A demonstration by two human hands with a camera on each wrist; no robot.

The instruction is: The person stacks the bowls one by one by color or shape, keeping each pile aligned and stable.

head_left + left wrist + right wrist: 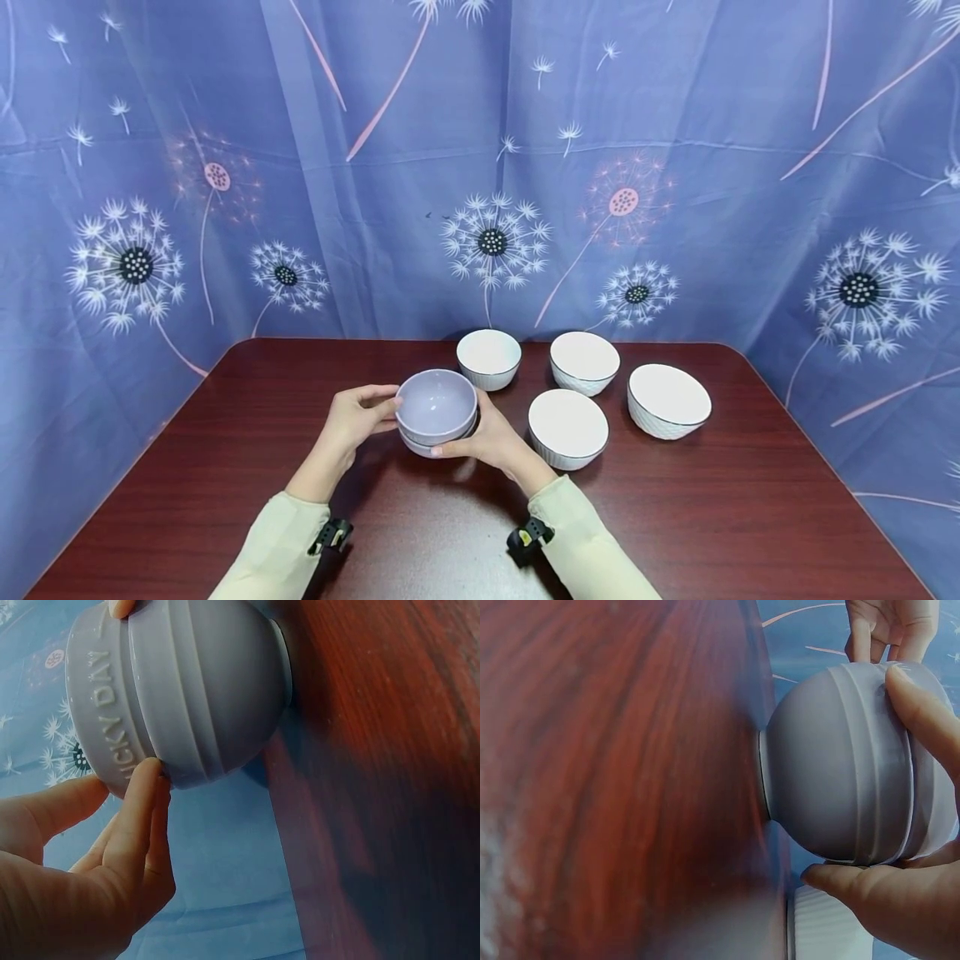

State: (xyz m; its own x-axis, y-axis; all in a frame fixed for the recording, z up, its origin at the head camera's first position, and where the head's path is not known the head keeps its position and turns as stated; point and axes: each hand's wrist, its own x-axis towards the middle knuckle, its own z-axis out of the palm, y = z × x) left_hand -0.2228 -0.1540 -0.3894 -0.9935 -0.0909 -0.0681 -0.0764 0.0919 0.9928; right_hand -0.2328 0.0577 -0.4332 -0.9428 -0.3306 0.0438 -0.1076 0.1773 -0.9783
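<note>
Two lavender bowls are nested one in the other at the table's middle; the upper bowl (437, 404) shows its glossy inside, and raised letters mark its outer wall in the left wrist view. Beneath it, the lower bowl (821, 765) has its foot at the tabletop; whether it touches cannot be told. My left hand (360, 421) pinches the upper bowl's left side with thumb and fingertips. On the right, my right hand (491, 437) grips the stack, its thumb across the front near the lower bowl's rim and its fingers behind.
Several white bowls stand upright to the right: a ribbed bowl (489, 360) at the back, another ribbed bowl (567, 429) beside my right hand, and two patterned bowls (585, 362) (669, 402) farther over. A blue dandelion-print curtain (405, 208) borders the dark red wooden table (262, 400).
</note>
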